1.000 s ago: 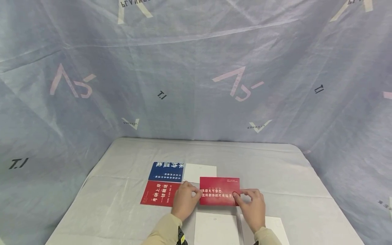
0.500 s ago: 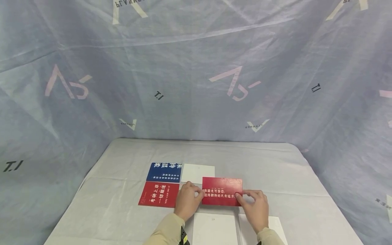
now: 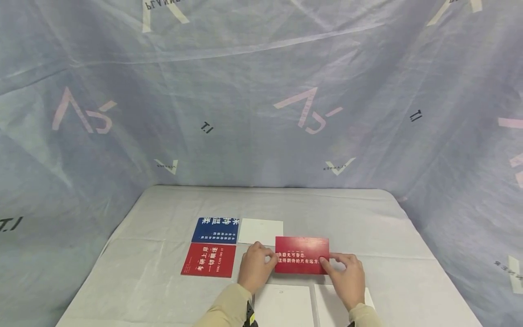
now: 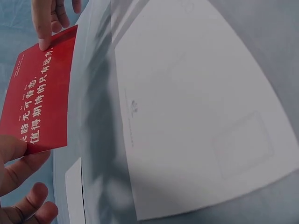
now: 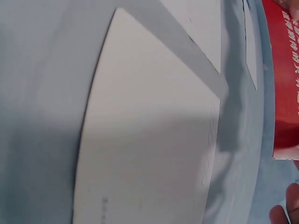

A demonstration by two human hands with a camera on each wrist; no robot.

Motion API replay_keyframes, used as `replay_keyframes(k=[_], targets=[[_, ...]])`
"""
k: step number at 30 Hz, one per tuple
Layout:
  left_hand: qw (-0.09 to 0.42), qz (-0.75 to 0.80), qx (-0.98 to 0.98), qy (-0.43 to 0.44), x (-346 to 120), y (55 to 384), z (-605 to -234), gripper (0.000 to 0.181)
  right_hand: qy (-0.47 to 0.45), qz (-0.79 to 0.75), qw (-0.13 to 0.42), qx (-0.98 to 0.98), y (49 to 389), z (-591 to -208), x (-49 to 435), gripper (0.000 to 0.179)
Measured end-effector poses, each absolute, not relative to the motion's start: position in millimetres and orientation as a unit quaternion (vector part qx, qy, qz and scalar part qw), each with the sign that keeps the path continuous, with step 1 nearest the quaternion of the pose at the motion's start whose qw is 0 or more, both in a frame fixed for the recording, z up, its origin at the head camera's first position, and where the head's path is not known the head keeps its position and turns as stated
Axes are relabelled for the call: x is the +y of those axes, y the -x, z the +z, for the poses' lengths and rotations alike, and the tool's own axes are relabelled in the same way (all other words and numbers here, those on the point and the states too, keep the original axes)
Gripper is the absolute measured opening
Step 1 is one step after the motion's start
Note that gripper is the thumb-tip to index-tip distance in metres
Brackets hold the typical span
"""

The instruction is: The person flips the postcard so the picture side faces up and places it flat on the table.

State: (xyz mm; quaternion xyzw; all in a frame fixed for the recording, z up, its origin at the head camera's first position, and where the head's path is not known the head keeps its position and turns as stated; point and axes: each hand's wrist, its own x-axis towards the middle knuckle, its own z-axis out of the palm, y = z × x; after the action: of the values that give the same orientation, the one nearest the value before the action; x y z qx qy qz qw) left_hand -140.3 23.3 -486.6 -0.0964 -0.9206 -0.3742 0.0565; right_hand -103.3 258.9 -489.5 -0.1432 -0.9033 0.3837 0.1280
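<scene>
A red card (image 3: pixel 302 247) with white lettering is held up between both hands, its printed face toward the head camera. My left hand (image 3: pixel 255 269) pinches its left edge between thumb and fingers. At the opposite edge my right hand (image 3: pixel 347 279) pinches the lower right part, thumb on the printed face. The left wrist view shows the same red card (image 4: pixel 39 95) tilted above the cloth, with a shadow on the cloth beside it. Below the hands lie two white cards, one to the left (image 3: pixel 283 305) and one on the right (image 3: pixel 327 302), partly covered by the right hand and sleeve.
A blue card (image 3: pixel 215 230) lies at the left, directly behind a second red card (image 3: pixel 209 260). Beside the blue one is another white card (image 3: pixel 261 231). A grey cloth covers the table (image 3: pixel 143 254), and a printed grey curtain (image 3: pixel 253 91) hangs around it.
Both hands and the held red card shift slightly right in the head view, while the cards on the table shift slightly left. The grip on the card stays the same.
</scene>
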Motion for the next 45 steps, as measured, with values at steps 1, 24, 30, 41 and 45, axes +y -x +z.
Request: replay_keyframes(k=[1, 24, 30, 41, 45], targets=[[0.058, -0.372, -0.921, 0.099, 24, 141, -487, 0.011, 0.143, 0.384, 0.127, -0.903, 103, -489, 260, 0.045], [-0.001, -0.408, -0.908, 0.096, 50, 138, -484, 0.013, 0.177, 0.375, 0.131, -0.9, 101, -496, 280, 0.037], [-0.003, -0.404, -0.909, 0.098, 57, 139, -485, 0.014, 0.181, 0.369, 0.13, -0.902, 100, -495, 286, 0.038], [-0.037, -0.402, -0.907, 0.12, 72, 136, -491, 0.021, 0.189, 0.346, 0.117, -0.911, 101, -495, 303, 0.041], [-0.048, -0.383, -0.912, 0.136, 77, 135, -491, 0.026, 0.194, 0.342, 0.112, -0.913, 102, -495, 309, 0.043]])
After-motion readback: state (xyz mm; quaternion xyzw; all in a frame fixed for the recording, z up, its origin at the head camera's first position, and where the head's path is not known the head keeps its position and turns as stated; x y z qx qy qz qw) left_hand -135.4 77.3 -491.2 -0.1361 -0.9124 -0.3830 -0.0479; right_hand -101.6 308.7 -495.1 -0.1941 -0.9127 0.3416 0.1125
